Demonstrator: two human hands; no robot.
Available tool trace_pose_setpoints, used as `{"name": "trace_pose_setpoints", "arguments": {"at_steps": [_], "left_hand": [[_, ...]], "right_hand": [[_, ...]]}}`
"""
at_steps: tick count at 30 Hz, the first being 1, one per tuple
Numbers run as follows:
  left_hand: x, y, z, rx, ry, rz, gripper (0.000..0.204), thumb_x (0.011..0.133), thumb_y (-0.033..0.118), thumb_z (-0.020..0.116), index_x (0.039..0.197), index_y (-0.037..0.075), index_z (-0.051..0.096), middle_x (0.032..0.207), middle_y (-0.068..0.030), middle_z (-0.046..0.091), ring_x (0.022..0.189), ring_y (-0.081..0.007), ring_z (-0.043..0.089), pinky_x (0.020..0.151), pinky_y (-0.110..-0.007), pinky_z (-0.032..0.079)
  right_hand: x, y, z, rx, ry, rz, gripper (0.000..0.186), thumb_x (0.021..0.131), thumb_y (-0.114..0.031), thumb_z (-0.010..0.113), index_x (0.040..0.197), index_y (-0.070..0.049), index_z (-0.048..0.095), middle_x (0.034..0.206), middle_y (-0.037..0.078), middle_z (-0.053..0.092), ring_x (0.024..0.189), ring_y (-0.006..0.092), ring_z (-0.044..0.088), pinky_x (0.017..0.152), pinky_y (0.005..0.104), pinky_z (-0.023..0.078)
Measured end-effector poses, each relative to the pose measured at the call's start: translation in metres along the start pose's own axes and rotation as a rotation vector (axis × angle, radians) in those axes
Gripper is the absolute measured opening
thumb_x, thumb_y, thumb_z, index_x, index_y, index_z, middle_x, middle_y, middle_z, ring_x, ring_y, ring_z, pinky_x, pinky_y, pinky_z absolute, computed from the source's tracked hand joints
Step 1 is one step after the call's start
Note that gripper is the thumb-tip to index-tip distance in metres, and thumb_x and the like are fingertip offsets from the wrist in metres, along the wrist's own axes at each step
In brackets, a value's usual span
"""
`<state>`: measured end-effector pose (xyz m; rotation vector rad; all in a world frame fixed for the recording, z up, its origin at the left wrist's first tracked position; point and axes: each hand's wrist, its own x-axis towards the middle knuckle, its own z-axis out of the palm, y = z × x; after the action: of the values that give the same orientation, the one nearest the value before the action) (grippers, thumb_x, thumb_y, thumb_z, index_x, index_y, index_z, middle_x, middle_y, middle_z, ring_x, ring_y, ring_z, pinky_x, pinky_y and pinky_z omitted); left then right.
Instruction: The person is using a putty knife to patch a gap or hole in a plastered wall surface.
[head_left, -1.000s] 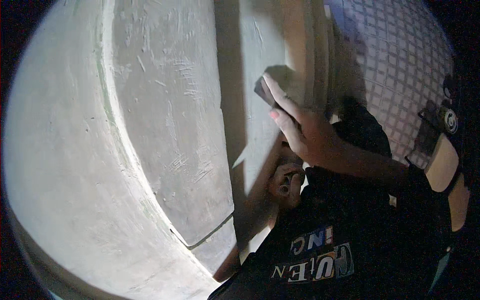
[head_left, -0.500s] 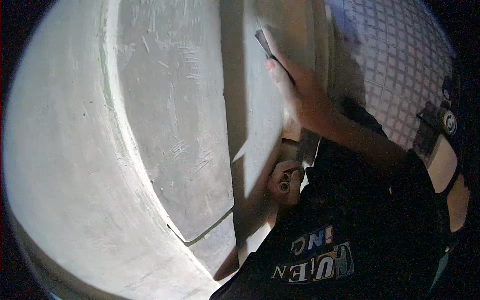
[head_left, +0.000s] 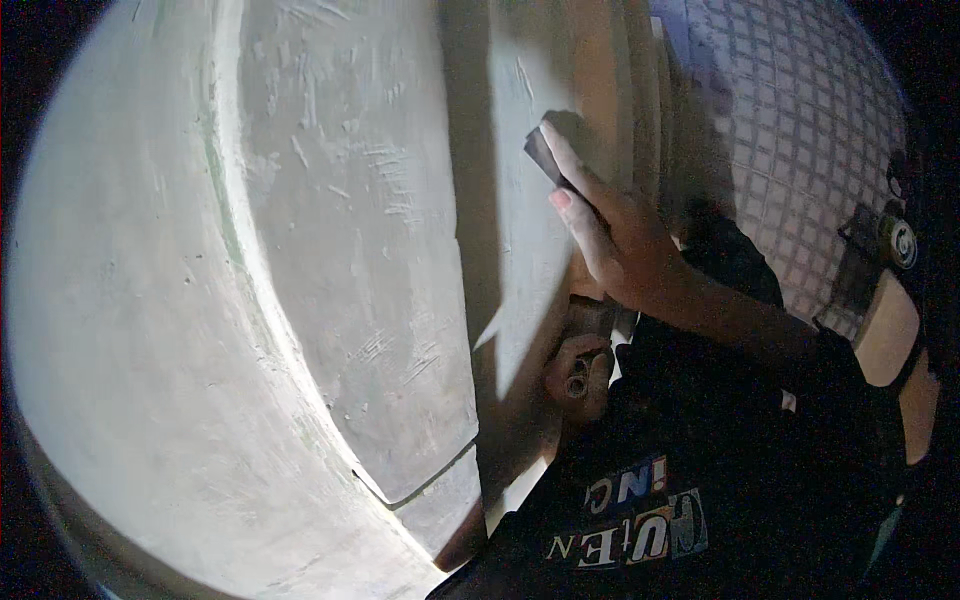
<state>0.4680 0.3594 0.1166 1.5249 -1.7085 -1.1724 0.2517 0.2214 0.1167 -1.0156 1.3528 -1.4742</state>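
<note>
My right hand [head_left: 620, 225] reaches in from the right, fingers and thumb closed on a dark, flat pad [head_left: 545, 155]. Its far edge rests on or just over the pale, shaded upright strip [head_left: 515, 210], and I cannot tell whether it is a sanding pad or a scraper blade. Lower down, close to my dark shirt, my left hand [head_left: 585, 365] is curled around a small item with round, ring-like ends [head_left: 576, 384]. Most of that item is hidden in shadow and by the fingers.
A pale panel [head_left: 350, 230] with scratches and rough marks stands left of the strip, bordered by a bright curved edge [head_left: 245, 270]. Farther left is a smooth pale surface [head_left: 120, 300]. A checked tile surface [head_left: 790, 140] lies at the upper right, near a dark object with a round badge [head_left: 902, 243].
My right hand has drawn the pad down the strip toward my body, and more of its flat face shows. The left hand keeps its hold; the whole view has shifted slightly.
</note>
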Motion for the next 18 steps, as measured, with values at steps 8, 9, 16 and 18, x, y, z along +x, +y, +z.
{"name": "trace_pose_setpoints", "arguments": {"at_steps": [8, 9, 16, 18], "left_hand": [[-0.001, -0.046, -0.022, 0.336, -0.01, 0.423, 0.016, 0.092, 0.013, 0.064, 0.101, 0.0, 0.067, 0.09, -0.0092, 0.068, 0.077, -0.0146, 0.061, 0.072, -0.029, 0.049], [0.001, -0.06, -0.024, 0.707, -0.068, 0.844, 0.017, 0.092, 0.014, 0.064, 0.101, 0.0, 0.066, 0.09, -0.009, 0.068, 0.077, -0.0145, 0.06, 0.072, -0.029, 0.049], [-0.005, -0.004, 0.002, -0.147, -0.001, -0.115, 0.017, 0.094, 0.013, 0.063, 0.103, -0.001, 0.065, 0.085, -0.0075, 0.066, 0.074, -0.0142, 0.059, 0.069, -0.028, 0.048], [-0.003, -0.004, -0.003, -0.087, -0.004, -0.065, 0.016, 0.095, 0.013, 0.062, 0.102, -0.001, 0.064, 0.082, -0.0067, 0.066, 0.072, -0.014, 0.058, 0.068, -0.028, 0.047]], "right_hand": [[0.004, 0.02, 0.028, 0.004, 0.283, -0.309, 0.05, 0.104, -0.031, 0.049, 0.15, -0.014, 0.044, 0.077, 0.022, 0.063, 0.071, 0.0343, 0.066, 0.07, 0.0455, 0.05], [-0.002, 0.032, 0.029, -0.194, 0.439, -0.603, 0.05, 0.104, -0.032, 0.048, 0.15, -0.014, 0.043, 0.07, 0.02, 0.061, 0.062, 0.0329, 0.064, 0.064, 0.0451, 0.05], [-0.007, -0.02, 0.004, 0.231, -0.162, 0.253, 0.049, 0.107, -0.023, 0.041, 0.152, -0.003, 0.038, 0.134, 0.024, 0.056, 0.119, 0.0245, 0.057, 0.107, 0.036, 0.038], [-0.02, -0.005, 0.014, 0.056, 0.008, -0.021, 0.049, 0.108, -0.025, 0.04, 0.152, -0.004, 0.038, 0.108, 0.018, 0.064, 0.098, 0.0215, 0.061, 0.092, 0.0363, 0.047]]}}
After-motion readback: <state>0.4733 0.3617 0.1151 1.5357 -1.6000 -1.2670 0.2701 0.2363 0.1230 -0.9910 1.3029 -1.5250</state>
